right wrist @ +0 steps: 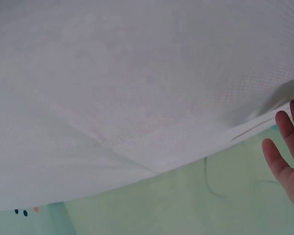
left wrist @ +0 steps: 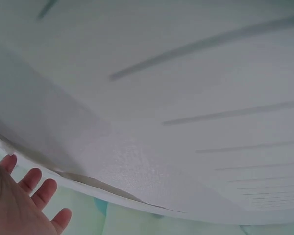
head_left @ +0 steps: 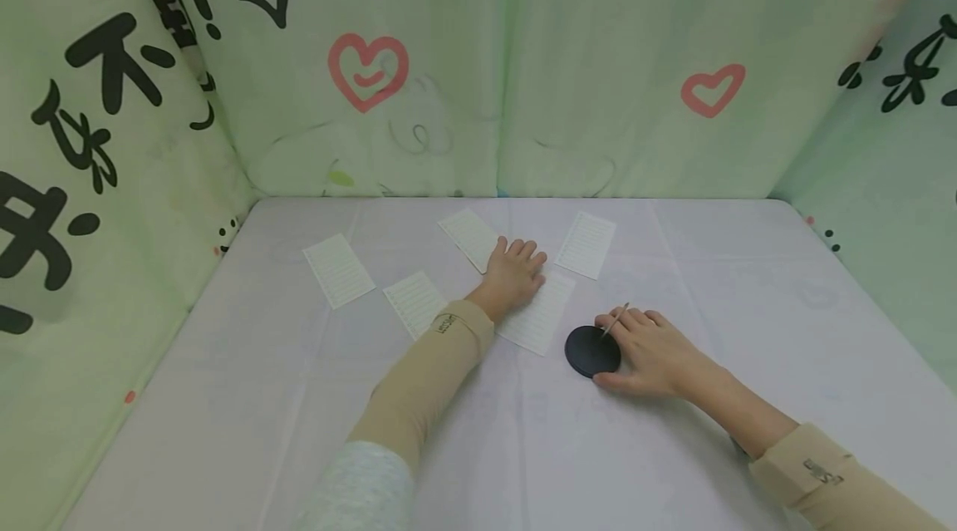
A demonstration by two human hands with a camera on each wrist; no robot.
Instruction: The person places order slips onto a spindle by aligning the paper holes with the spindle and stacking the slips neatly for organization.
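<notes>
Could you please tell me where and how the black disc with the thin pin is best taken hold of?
I'd hold the black disc by its round rim, coming low from the right, where the right grip is: the disc lies flat, and the thin pin rising from it makes a top-down approach seem awkward.

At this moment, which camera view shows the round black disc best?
The head view: the round black disc shows nearly whole against the pale table. Neither wrist view shows anything clearly recognizable as it.
</notes>
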